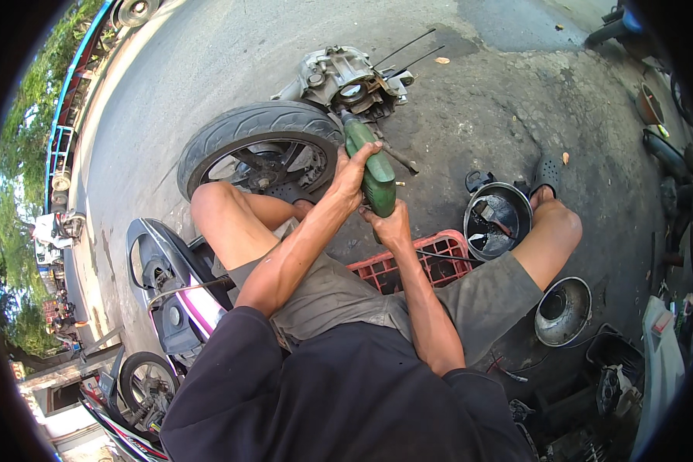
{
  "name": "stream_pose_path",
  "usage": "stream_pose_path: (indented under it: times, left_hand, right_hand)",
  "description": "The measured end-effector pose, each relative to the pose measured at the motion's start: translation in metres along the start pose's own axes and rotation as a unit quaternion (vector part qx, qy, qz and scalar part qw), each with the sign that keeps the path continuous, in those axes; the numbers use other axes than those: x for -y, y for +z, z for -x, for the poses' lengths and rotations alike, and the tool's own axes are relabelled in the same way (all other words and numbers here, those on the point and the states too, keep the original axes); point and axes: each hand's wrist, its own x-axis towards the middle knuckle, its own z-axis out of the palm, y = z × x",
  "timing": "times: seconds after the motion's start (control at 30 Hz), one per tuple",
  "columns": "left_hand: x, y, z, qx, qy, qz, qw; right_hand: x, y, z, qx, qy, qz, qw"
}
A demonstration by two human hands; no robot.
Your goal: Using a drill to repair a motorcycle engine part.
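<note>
Green power tool (pixel 379 183) — held two-handed.
Left hand (pixel 351 174) wraps its body, right hand (pixel 391 225) grips its rear; tip (pixel 345 115) at grey engine casing (pixel 335 71) — wheel (pixel 263 182) alongside.

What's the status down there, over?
Left hand, right hand: both gripping green power tool. Tool's nose at grey engine part. Wheel close on the left.

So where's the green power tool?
Head view, above centre: the green power tool is in the left hand and right hand, right of the wheel, below the metal casing.
</note>
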Motion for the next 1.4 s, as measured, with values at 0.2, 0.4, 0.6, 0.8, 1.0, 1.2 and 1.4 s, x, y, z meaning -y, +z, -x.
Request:
stream_pose_path:
  times: [0.2, 0.4, 0.6, 0.8, 1.0, 1.2, 1.4]
  left_hand:
    - [-0.001, 0.011, 0.005, 0.0, -0.002, 0.007, 1.0]
    - [-0.001, 0.007, 0.0, -0.014, 0.003, 0.008, 1.0]
    - [-0.003, 0.0, -0.009, -0.019, 0.022, 0.016, 0.999]
    - [0.0, -0.001, -0.018, -0.033, 0.026, 0.008, 0.999]
    - [-0.002, 0.006, -0.017, -0.026, 0.04, 0.023, 0.999]
    - [0.0, 0.006, -0.018, -0.039, 0.034, 0.011, 0.999]
    - [0.001, 0.004, -0.019, -0.034, 0.043, 0.003, 0.998]
  right_hand:
    - [0.01, -0.008, 0.003, -0.043, -0.002, 0.055, 0.998]
    - [0.017, -0.008, -0.002, -0.025, 0.005, 0.07, 0.997]
    - [0.011, -0.004, -0.014, -0.005, 0.006, 0.087, 0.996]
    - [0.007, -0.006, -0.018, 0.013, 0.027, 0.084, 0.996]
    - [0.003, -0.009, -0.022, 0.017, 0.034, 0.049, 0.998]
    - [0.008, -0.01, -0.021, 0.01, 0.027, 0.052, 0.998]
    - [0.005, -0.009, -0.023, 0.021, 0.036, 0.043, 0.998]
